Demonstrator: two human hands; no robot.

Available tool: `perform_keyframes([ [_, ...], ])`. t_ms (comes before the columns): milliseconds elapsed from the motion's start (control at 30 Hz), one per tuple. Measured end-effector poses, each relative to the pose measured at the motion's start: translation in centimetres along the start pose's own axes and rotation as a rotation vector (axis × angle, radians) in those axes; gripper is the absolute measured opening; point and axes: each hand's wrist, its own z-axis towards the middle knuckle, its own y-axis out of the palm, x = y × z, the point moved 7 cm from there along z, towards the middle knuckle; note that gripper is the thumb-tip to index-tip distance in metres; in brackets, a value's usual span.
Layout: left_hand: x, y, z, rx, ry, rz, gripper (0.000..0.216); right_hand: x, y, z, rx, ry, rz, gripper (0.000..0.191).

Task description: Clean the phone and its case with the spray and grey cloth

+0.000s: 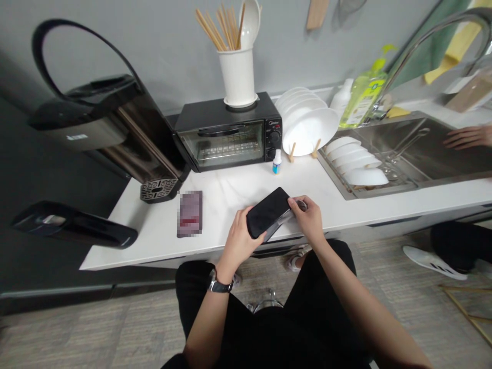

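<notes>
My left hand (241, 238) is closed around the near left end of a black smartphone (268, 211), its dark screen facing up. The phone is tilted above the counter's front edge. At the phone's right end, my right hand (308, 218) is closed, its thumb against the phone's corner. A greyish thing (280, 221) shows under the phone and reaches towards the right fingers; I cannot tell what it is. On the counter to the left lies a purplish flat item (190, 214), blurred out. A small white-and-blue bottle (277, 162) stands beyond the phone.
Behind are a black toaster oven (230, 133) topped by a white utensil holder (238, 77), and racked white plates (307, 125). A black water dispenser (126, 128) stands left. At right, another person's hand (471, 137) is over the sink (430, 154), near several bowls (357, 161).
</notes>
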Motion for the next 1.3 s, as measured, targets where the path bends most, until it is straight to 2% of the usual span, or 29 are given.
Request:
perform_keyframes([
  [100,0.0,0.1,0.1,0.027,0.005,0.034,0.076,0.6,-0.6,0.5,0.075,0.034,0.054,0.052],
  [167,-0.2,0.1,0.1,0.050,-0.006,0.040,0.075,0.6,-1.8,0.7,0.213,0.042,0.079,0.052],
  [233,-0.2,0.2,0.1,0.051,-0.015,0.060,0.073,-0.1,-3.1,0.5,0.386,-0.028,0.069,0.053],
  [300,-0.1,0.4,0.1,0.019,-0.010,0.102,0.072,-1.5,-3.5,0.1,0.446,-0.173,0.010,0.052],
  [333,0.0,0.5,0.1,-0.002,-0.005,0.122,0.072,-2.2,-3.0,0.0,0.384,-0.251,-0.038,0.051],
  [367,0.1,0.6,0.2,-0.022,-0.003,0.138,0.072,-2.8,-2.0,-0.1,0.252,-0.324,-0.099,0.050],
  [467,0.1,0.8,0.3,-0.056,-0.018,0.149,0.072,-2.9,2.1,-1.6,-0.264,-0.517,-0.347,0.049],
  [500,0.0,0.8,0.3,-0.062,-0.025,0.146,0.072,-2.6,3.0,-2.3,-0.370,-0.573,-0.445,0.050],
  [533,-0.1,0.9,0.4,-0.064,-0.034,0.141,0.074,-2.2,3.5,-2.8,-0.421,-0.619,-0.538,0.053],
  [600,-0.5,0.9,0.4,-0.059,-0.061,0.114,0.081,-1.8,4.0,-3.5,-0.403,-0.670,-0.685,0.059],
  [700,-1.4,0.9,0.2,-0.036,-0.125,0.060,0.091,-2.3,5.2,-4.8,-0.398,-0.700,-0.760,0.064],
  [833,-2.3,1.0,-0.2,-0.031,-0.186,0.002,0.099,-4.0,8.0,-8.5,-0.589,-0.833,-0.696,0.063],
  [900,-2.5,1.0,-0.3,-0.032,-0.210,-0.003,0.096,-4.5,8.2,-9.9,-0.642,-0.879,-0.663,0.062],
  [1033,-1.8,0.8,0.0,-0.046,-0.159,0.039,0.094,-3.5,5.8,-10.0,-0.634,-0.860,-0.679,0.061],
  [1167,-1.0,0.6,0.6,-0.056,-0.084,0.062,0.074,-1.9,2.3,-7.6,-0.503,-0.783,-0.769,0.065],
  [1300,-1.0,0.8,0.8,-0.086,-0.074,0.054,0.069,-1.1,1.4,-5.0,-0.365,-0.703,-0.837,0.065],
])
